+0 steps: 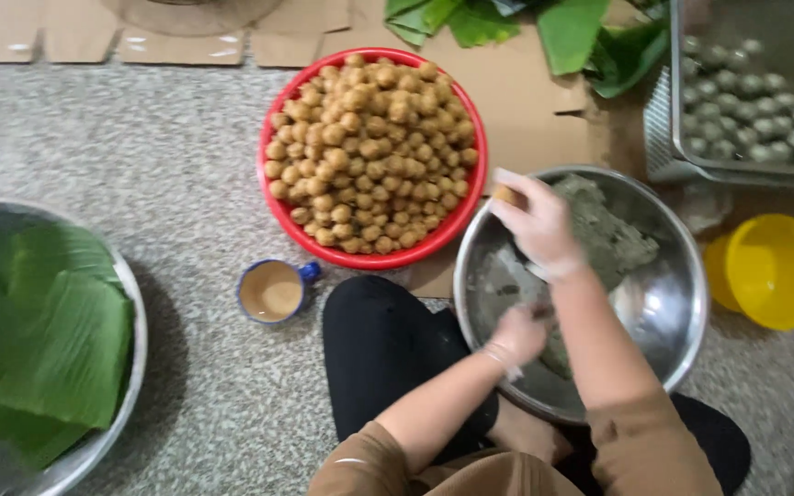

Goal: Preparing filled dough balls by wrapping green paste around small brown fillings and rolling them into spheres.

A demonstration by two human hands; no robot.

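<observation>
Seen from above, seated on a speckled grey floor [186, 184], black trousers visible below. Both hands thinly gloved, arms crossing over a large steel bowl [668, 303] set directly ahead of the knees. Right hand [537, 220] stretched forward over the bowl's far left rim, fingers curled closed around a small tan ball [505, 194], pinched at the fingertips. Left hand [518, 335] lower, inside the bowl near its close left wall, fingers bent and pressed into a grey-green dough [613, 234]; grip blurred, cannot tell whether anything held. Dough lumped across the bowl's middle and far side, just beside the right hand. Just beyond the right hand, touching distance from the ball, a round red basin [277, 207] heaped with many tan balls of the same kind. Left of the left hand, near the knee, a small blue-rimmed cup [273, 291] of pale brown liquid. Well apart to the left, another steel bowl [130, 303] holding folded green banana leaves [57, 349]. Right of the hands, beside the steel bowl, a yellow plastic bowl [776, 271]. Beyond that, a metal tray [682, 156] lined with rows of grey-green balls. Far ahead, loose green leaves [567, 32] on flattened cardboard [526, 110].
</observation>
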